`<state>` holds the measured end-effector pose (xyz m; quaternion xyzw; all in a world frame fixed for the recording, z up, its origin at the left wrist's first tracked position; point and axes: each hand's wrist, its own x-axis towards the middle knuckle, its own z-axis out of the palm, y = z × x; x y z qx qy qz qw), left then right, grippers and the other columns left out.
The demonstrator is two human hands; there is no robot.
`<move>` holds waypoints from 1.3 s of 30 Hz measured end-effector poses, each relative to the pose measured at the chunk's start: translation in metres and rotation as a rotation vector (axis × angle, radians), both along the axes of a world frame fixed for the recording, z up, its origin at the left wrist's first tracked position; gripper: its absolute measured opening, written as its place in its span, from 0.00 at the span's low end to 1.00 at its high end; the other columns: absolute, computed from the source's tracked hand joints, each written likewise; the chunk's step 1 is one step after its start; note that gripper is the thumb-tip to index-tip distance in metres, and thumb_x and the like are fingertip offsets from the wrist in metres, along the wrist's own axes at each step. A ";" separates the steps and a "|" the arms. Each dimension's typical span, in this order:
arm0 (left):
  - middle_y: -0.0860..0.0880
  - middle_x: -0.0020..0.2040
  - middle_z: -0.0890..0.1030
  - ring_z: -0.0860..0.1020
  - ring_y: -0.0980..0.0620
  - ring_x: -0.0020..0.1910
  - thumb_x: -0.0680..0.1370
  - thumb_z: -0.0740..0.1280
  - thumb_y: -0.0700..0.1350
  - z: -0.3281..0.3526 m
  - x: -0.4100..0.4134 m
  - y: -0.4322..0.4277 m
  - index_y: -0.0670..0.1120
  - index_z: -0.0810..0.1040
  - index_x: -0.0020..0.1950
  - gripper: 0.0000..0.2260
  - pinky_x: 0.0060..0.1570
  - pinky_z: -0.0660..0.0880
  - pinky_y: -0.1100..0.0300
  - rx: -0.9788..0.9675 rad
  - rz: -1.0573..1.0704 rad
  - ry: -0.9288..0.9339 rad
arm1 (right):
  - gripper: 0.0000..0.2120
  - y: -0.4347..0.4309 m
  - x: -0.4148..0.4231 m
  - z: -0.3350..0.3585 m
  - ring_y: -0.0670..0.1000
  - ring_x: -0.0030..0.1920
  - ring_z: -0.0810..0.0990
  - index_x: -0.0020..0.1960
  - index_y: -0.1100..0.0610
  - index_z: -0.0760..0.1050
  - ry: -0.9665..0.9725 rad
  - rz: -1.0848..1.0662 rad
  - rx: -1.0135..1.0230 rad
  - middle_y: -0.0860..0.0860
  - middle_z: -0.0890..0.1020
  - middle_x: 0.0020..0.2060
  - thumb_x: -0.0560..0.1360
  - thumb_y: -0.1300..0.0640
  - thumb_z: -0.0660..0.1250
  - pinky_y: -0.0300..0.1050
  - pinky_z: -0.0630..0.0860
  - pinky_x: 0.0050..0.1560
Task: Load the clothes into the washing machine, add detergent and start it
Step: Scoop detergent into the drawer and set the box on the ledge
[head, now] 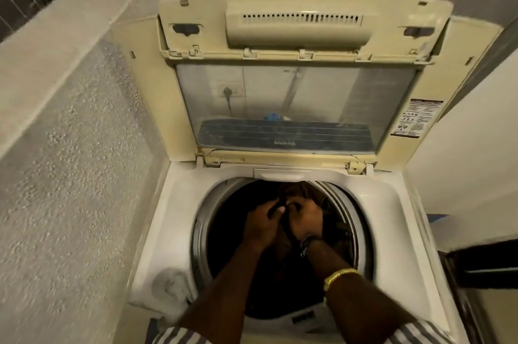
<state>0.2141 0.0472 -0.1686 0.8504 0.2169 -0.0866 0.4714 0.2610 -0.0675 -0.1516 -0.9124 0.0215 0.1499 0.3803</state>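
Step 1, loading: our left hand [262, 221] and right hand [306, 219] curl round dark clothes [294, 191] inside the white top-loading washing machine [392, 217]; next we release.

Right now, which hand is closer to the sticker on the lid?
Right. The right hand, gripping clothes in the tub, is below-left of the sticker; the left hand is farther left.

no text reads clearly: the upside-down brand mark [284, 143] on the raised lid [305, 21] and the warning sticker [417, 116] print are illegible.
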 end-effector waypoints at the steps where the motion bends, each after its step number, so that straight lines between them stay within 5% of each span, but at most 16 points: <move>1: 0.49 0.64 0.80 0.77 0.49 0.64 0.80 0.63 0.54 0.009 0.003 -0.001 0.51 0.77 0.68 0.18 0.65 0.69 0.60 -0.054 0.100 -0.031 | 0.10 0.003 -0.001 0.010 0.57 0.55 0.82 0.55 0.52 0.84 -0.003 -0.047 0.070 0.55 0.86 0.52 0.77 0.56 0.67 0.44 0.76 0.57; 8: 0.47 0.50 0.85 0.83 0.49 0.52 0.79 0.69 0.47 0.044 0.019 -0.004 0.45 0.82 0.59 0.11 0.59 0.79 0.50 -0.607 0.594 -0.083 | 0.06 0.021 -0.001 0.035 0.51 0.49 0.83 0.51 0.54 0.84 0.102 -0.370 0.432 0.50 0.85 0.44 0.76 0.58 0.70 0.40 0.75 0.53; 12: 0.41 0.55 0.83 0.82 0.46 0.53 0.80 0.66 0.41 0.053 0.022 -0.004 0.40 0.78 0.61 0.10 0.54 0.79 0.54 -1.012 0.765 -0.081 | 0.02 0.030 0.006 0.024 0.58 0.47 0.85 0.45 0.55 0.83 0.245 -0.521 0.718 0.55 0.86 0.41 0.74 0.59 0.72 0.56 0.82 0.56; 15: 0.39 0.58 0.81 0.81 0.43 0.58 0.81 0.66 0.40 0.060 0.021 -0.001 0.40 0.76 0.63 0.12 0.60 0.77 0.51 -1.140 0.817 -0.092 | 0.05 0.035 0.007 0.030 0.57 0.47 0.83 0.52 0.63 0.80 0.347 -0.635 0.957 0.59 0.83 0.44 0.77 0.66 0.67 0.52 0.81 0.54; 22: 0.38 0.61 0.80 0.79 0.43 0.58 0.81 0.64 0.37 0.063 0.020 0.005 0.38 0.73 0.67 0.14 0.59 0.75 0.52 -1.258 0.875 -0.108 | 0.10 0.035 0.010 0.038 0.54 0.46 0.83 0.59 0.65 0.76 0.476 -0.759 1.185 0.59 0.82 0.45 0.79 0.68 0.64 0.46 0.81 0.49; 29: 0.40 0.52 0.82 0.82 0.46 0.52 0.81 0.63 0.36 0.058 0.028 0.002 0.38 0.74 0.64 0.11 0.57 0.76 0.52 -1.271 0.905 -0.101 | 0.10 0.030 0.019 0.036 0.56 0.52 0.82 0.60 0.66 0.76 0.515 -0.775 1.253 0.59 0.82 0.49 0.79 0.70 0.63 0.50 0.78 0.58; 34: 0.40 0.52 0.81 0.81 0.47 0.49 0.82 0.61 0.35 0.057 0.037 0.001 0.41 0.76 0.55 0.06 0.56 0.76 0.53 -1.269 0.923 -0.082 | 0.10 0.029 0.025 0.033 0.54 0.48 0.82 0.59 0.66 0.77 0.526 -0.797 1.278 0.59 0.82 0.48 0.79 0.70 0.63 0.47 0.81 0.48; 39: 0.41 0.49 0.80 0.80 0.48 0.48 0.82 0.60 0.35 0.059 0.041 0.000 0.40 0.75 0.57 0.07 0.51 0.77 0.57 -1.262 0.917 -0.084 | 0.11 0.030 0.027 0.027 0.52 0.48 0.82 0.61 0.64 0.76 0.514 -0.773 1.283 0.58 0.83 0.47 0.79 0.68 0.65 0.45 0.81 0.45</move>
